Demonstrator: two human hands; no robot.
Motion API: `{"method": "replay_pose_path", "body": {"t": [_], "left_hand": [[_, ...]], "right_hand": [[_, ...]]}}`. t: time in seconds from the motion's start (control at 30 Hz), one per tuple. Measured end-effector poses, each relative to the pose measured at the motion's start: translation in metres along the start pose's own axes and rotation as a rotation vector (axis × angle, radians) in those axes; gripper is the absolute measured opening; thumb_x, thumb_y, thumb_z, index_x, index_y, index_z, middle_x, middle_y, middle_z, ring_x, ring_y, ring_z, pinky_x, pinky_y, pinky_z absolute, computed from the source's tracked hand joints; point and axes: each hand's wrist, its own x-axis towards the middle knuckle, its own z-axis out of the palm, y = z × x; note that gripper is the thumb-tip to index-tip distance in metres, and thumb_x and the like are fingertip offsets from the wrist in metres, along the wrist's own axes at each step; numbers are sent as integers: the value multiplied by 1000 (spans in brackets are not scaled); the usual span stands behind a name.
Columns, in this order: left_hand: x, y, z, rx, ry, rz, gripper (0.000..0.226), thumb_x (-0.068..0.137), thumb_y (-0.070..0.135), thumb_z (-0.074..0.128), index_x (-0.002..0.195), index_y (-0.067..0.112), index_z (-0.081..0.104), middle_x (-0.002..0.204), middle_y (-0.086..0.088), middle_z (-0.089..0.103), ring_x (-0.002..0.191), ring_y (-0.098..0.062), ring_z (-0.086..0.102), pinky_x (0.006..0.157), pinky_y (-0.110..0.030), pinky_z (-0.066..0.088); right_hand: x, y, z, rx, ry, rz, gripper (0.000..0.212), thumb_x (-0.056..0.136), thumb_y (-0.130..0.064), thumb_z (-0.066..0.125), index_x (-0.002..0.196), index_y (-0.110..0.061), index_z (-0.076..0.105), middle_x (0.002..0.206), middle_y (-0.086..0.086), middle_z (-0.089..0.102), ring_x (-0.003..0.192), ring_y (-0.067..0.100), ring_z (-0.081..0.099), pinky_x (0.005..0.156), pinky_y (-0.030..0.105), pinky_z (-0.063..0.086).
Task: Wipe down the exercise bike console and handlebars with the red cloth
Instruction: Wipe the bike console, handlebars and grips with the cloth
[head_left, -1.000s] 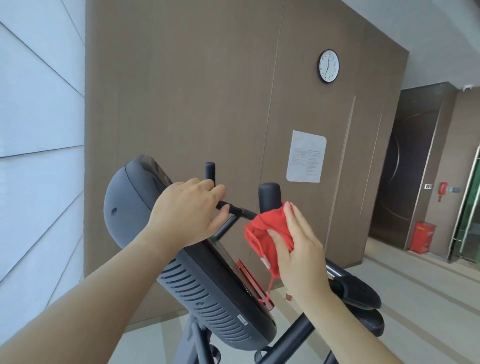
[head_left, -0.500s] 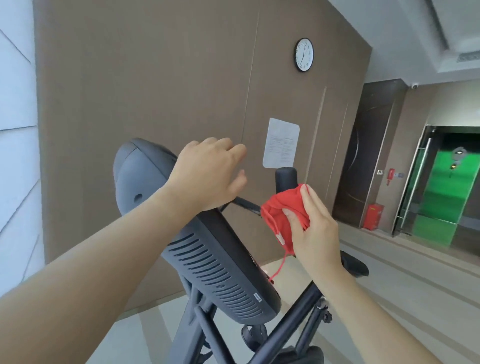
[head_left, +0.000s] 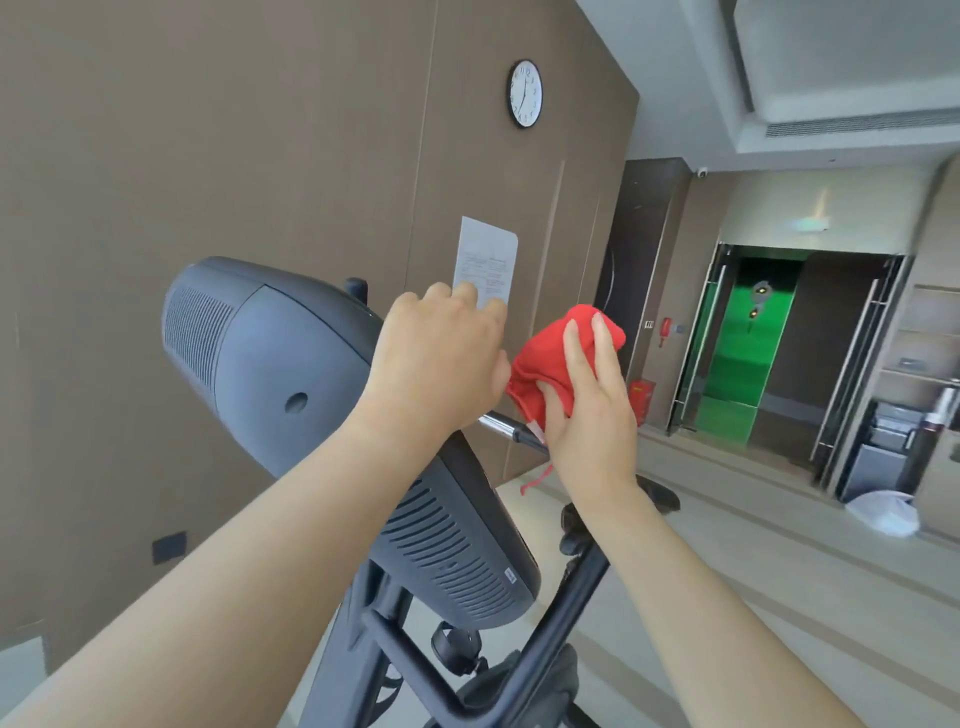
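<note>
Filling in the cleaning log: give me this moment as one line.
phase: wiping | right hand: holds red cloth against handlebar | left hand: over console edge, grip hidden

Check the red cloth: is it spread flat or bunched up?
Bunched up: the cloth is a wadded lump gripped by the right hand, a loose string dangling below.

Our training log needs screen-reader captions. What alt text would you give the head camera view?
A person's right hand holds a bunched red cloth against the exercise bike's handlebar, beside the dark grey console. The left hand is at the console's top edge. Behind, a brown panelled wall carries a clock and a paper notice.
</note>
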Motion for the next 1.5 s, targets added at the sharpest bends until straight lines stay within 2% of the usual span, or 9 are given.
{"method": "replay_pose_path", "body": {"t": [0.27, 0.5, 0.63, 0.93, 1.03, 1.17, 1.3, 1.43, 1.5], "left_hand": [[2, 4, -2, -29, -30, 2, 23, 90, 33, 40, 97, 13, 50, 79, -4, 35, 72, -23, 36, 60, -34, 27], [2, 3, -2, -35, -26, -9, 17, 90, 33, 40, 86, 16, 39, 78, -3, 35, 70, -23, 36, 58, -34, 25], [1, 4, -2, -33, -25, -5, 18, 90, 32, 40, 84, 16, 33, 77, -3, 36, 69, -23, 37, 57, -34, 25], [1, 3, -2, -26, -20, 9, 20, 90, 32, 41, 92, 14, 46, 77, -4, 36, 68, -23, 37, 57, -33, 26], [1, 3, -3, -22, -18, 19, 23, 90, 34, 40, 95, 13, 49, 77, -4, 37, 68, -23, 38, 56, -34, 27], [1, 3, -3, -19, -16, 25, 24, 90, 34, 40, 96, 13, 51, 76, -3, 38, 67, -23, 37, 55, -33, 26], [1, 3, 0, -11, -14, 25, 23, 90, 34, 40, 93, 14, 50, 75, -3, 38, 67, -23, 38, 54, -32, 25], [1, 1, -1, -8, -4, 25, 23, 89, 34, 41, 94, 14, 51, 75, -2, 40, 67, -23, 40, 52, -31, 22], [1, 1, -2, -4, -6, 27, 22, 89, 33, 41, 93, 14, 51, 75, -2, 40, 66, -23, 40, 50, -30, 20]], "right_hand": [[-31, 18, -4, 249, 96, 223, 54, 89, -19, 63, 138, -9, 42, 143, 8, 46, 131, 21, 43, 100, -3, 16], [-26, 12, 8, 282, 87, 257, 64, 87, -24, 65, 143, -14, 35, 144, 5, 43, 131, 18, 41, 105, 16, 26], [-44, 26, 3, 301, 61, 324, 57, 84, -19, 68, 136, -13, 46, 134, 5, 55, 124, 20, 51, 105, 28, 37], [-43, 22, 8, 244, 49, 291, 62, 83, -14, 69, 138, -8, 41, 142, 8, 47, 131, 21, 43, 103, 10, 22], [-62, 35, 5, 209, -30, 311, 63, 82, -11, 68, 139, -9, 41, 141, 7, 47, 130, 23, 45, 105, 19, 28], [-62, 39, 2, 233, -26, 314, 63, 81, -16, 70, 138, -11, 43, 140, 5, 49, 128, 20, 46, 102, 12, 25], [-51, 33, 7, 275, -21, 311, 68, 82, -27, 70, 142, -15, 38, 143, 2, 46, 130, 16, 43, 106, 24, 32], [-63, 48, 5, 282, -52, 338, 59, 81, -17, 70, 136, -14, 47, 130, 4, 58, 119, 20, 54, 101, 26, 40], [-63, 55, -2, 327, -64, 307, 46, 81, -11, 69, 125, -18, 57, 115, -1, 66, 109, 17, 60, 93, 16, 42]]}}
